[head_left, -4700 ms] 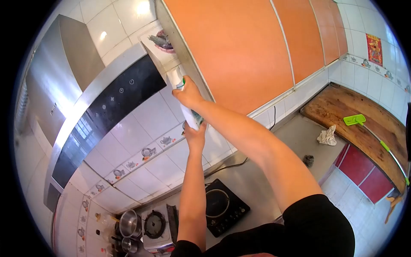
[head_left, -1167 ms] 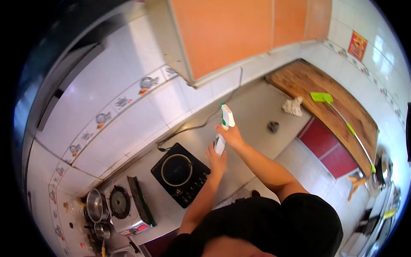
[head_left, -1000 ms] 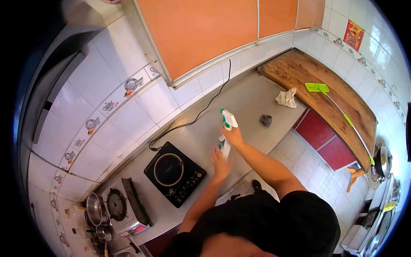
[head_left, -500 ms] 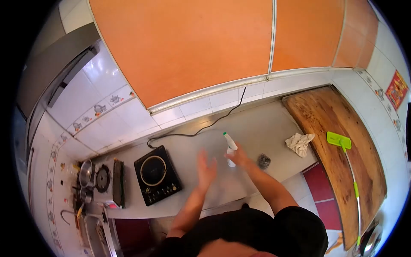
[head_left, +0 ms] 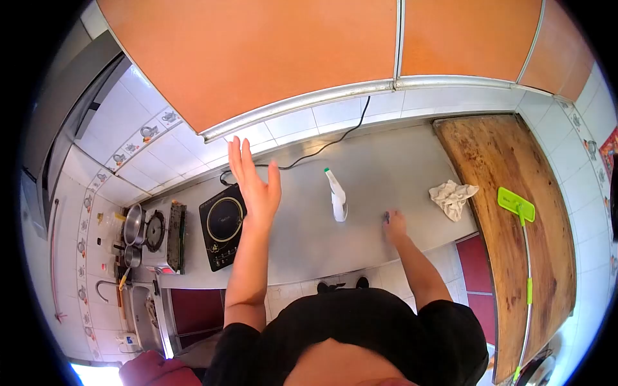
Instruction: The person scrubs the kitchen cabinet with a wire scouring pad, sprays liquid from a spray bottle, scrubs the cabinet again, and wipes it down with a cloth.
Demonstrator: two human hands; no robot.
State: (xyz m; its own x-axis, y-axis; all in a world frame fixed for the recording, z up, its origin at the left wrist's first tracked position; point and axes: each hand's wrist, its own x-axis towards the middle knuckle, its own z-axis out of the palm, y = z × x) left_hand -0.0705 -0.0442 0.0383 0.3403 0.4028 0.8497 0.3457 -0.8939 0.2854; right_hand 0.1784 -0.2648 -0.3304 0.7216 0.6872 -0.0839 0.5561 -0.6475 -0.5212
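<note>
A white spray bottle (head_left: 338, 201) with a green nozzle tip stands upright on the steel counter (head_left: 302, 241). My right hand (head_left: 394, 226) is to the right of the bottle, its fingers wrapped round the dark scouring ball (head_left: 387, 219), of which only a small part shows. Raised in the air beside the black induction cooker (head_left: 217, 209), my left hand (head_left: 256, 186) is empty, with its fingers stretched out. A crumpled pale cloth (head_left: 452, 198) lies right of my right hand, by the counter's edge.
At the right, a wooden board (head_left: 547, 257) bears a green-headed mop (head_left: 516, 204). Orange cabinets (head_left: 257, 58) hang above the counter. On the left are a gas stove (head_left: 156, 233), metal pots (head_left: 134, 224) and a sink (head_left: 147, 315). A black cable (head_left: 322, 149) runs along the wall.
The spray bottle has been put down on the counter and let go. My right hand has moved right and closed round the scouring ball. My left hand has moved left and up.
</note>
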